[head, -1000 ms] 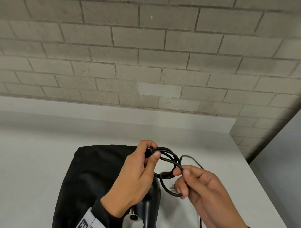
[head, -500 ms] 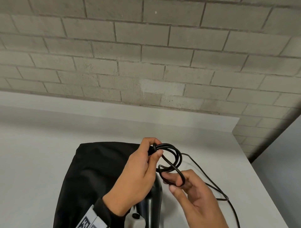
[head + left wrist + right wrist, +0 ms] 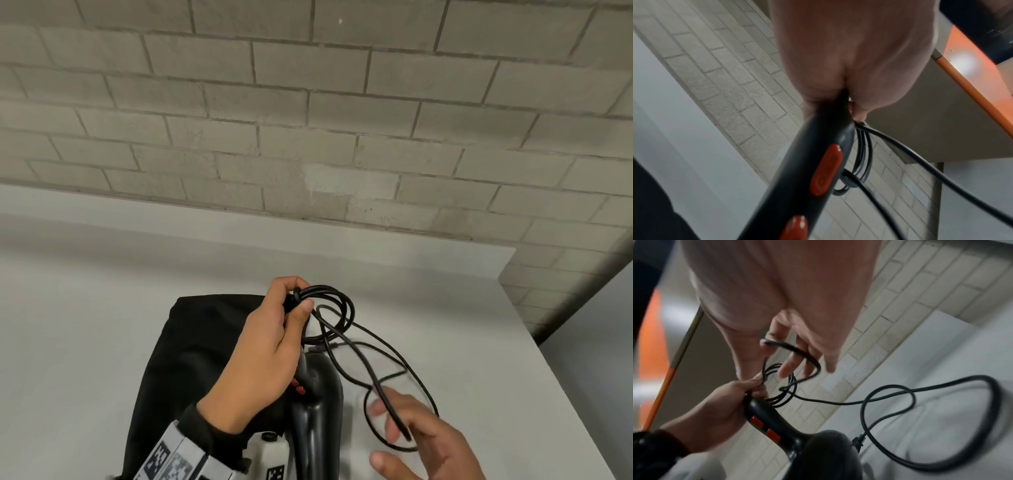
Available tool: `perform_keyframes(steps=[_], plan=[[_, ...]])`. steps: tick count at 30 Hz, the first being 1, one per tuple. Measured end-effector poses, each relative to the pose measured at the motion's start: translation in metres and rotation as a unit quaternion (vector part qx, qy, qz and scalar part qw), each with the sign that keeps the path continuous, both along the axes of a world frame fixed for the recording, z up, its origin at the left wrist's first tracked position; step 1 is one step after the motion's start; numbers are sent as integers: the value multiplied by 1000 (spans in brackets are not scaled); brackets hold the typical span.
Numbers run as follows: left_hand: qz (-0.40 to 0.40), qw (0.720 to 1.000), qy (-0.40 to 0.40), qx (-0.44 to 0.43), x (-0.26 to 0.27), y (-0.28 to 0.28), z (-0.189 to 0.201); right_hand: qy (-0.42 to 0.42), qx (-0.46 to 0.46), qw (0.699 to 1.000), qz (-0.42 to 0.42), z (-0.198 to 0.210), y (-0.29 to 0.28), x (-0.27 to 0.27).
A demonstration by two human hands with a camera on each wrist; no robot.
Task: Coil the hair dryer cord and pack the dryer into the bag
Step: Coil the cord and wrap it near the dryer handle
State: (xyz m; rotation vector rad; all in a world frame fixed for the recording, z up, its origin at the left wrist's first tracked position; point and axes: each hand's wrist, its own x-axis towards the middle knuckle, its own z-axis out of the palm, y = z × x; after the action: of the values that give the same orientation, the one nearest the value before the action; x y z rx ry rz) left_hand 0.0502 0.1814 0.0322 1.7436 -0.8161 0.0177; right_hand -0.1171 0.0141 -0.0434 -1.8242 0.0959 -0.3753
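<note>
My left hand (image 3: 270, 353) grips the top of the black hair dryer's (image 3: 318, 418) handle and pinches several coiled loops of its black cord (image 3: 342, 301) against it. The dryer hangs below that hand, over the black bag (image 3: 191, 359) lying on the table. In the left wrist view the handle (image 3: 813, 162) shows its red buttons (image 3: 826, 170). My right hand (image 3: 421, 442) is lower right with its fingers relaxed and spread; a loose cord loop (image 3: 797, 350) drapes across them. The rest of the cord (image 3: 941, 382) trails on the table to the plug (image 3: 858, 441).
The white table (image 3: 85, 325) runs back to a grey brick wall (image 3: 308, 120). Its right edge (image 3: 555, 370) is close to my right hand. A white wrist camera (image 3: 270, 452) sits by my left sleeve.
My right hand has let go its pinch near the coil, dropped down and right, and spread its fingers. More loose cord now trails over the table. The left hand keeps its grip.
</note>
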Motion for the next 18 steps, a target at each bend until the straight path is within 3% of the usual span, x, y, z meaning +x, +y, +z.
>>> perform_keyframes(steps=[2, 6, 12, 15, 18], plan=[[2, 1000, -1, 2, 1, 0, 0, -74, 1, 997, -30, -8, -3, 1], [-3, 1000, -2, 9, 2, -2, 0, -161, 124, 975, -90, -8, -7, -2], [-13, 1000, -6, 17, -1, -5, 0, -98, 344, 909, -216, 21, -23, -17], [-22, 999, -7, 21, -3, -7, 1, -48, 357, 902, -238, 19, -41, -23], [-22, 999, -8, 26, -4, -10, 3, -4, 296, 909, -293, 11, -48, -20]])
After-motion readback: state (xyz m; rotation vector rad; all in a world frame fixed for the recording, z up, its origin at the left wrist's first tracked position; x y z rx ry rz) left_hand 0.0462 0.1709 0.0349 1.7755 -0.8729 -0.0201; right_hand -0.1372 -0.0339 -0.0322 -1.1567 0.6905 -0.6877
